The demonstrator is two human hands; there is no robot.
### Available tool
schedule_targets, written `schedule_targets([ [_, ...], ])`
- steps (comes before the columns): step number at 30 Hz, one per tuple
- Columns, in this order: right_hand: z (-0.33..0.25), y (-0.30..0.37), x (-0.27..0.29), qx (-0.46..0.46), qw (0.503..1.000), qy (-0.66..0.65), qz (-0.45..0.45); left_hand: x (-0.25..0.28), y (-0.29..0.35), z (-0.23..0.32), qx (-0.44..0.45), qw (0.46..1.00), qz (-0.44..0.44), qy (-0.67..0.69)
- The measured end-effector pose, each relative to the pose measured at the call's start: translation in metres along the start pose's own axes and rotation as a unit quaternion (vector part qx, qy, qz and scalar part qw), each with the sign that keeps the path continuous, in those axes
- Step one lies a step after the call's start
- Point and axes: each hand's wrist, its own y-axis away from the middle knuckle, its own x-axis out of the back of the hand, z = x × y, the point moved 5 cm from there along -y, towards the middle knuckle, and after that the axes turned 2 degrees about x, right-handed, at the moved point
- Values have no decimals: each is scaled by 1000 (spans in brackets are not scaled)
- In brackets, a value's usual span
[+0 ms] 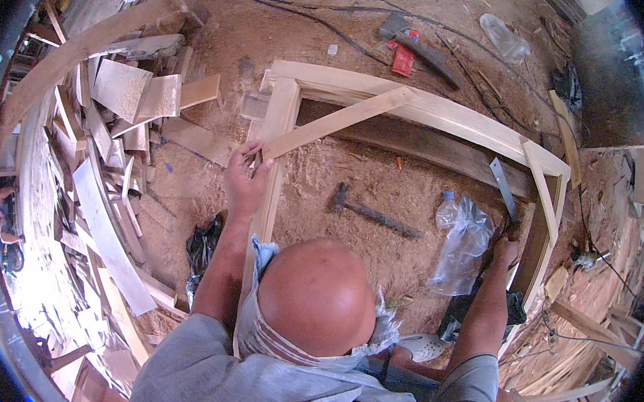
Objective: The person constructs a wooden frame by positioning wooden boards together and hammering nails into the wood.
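A pale wooden door or window frame [450,116] lies on the ground in front of me. A wooden strip [343,121] runs diagonally across its far left corner. My left hand [248,174] is closed at the strip's near end, its fingers against the frame's left side. A shorter strip [541,184] spans the far right corner. My right hand [507,249], inside the frame near its right side, grips what looks like a handsaw [503,186], its narrow metal blade pointing away from me; the handle is mostly hidden. Inside the frame, a hammer [374,213] rests on the dirt.
A clear plastic bottle [447,210] and plastic bag [464,246] lie inside the frame. Wood offcuts [137,96] pile up at left. Black cables [307,7] cross the ground beyond the frame, near a red object [403,59]. More timber lies at right. My knee shows through torn denim.
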Motion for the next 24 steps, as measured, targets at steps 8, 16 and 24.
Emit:
schedule_targets([
  [8,-152,67,83,96,758,-633,-125,24,4,12,-41,999,-7,-18],
  [16,-146,71,63,136,791,-587,-108,31,5,19,-37,998,9,-53],
  [24,-60,33,28,-133,696,-663,-243,16,-7,-9,-49,998,-29,41],
])
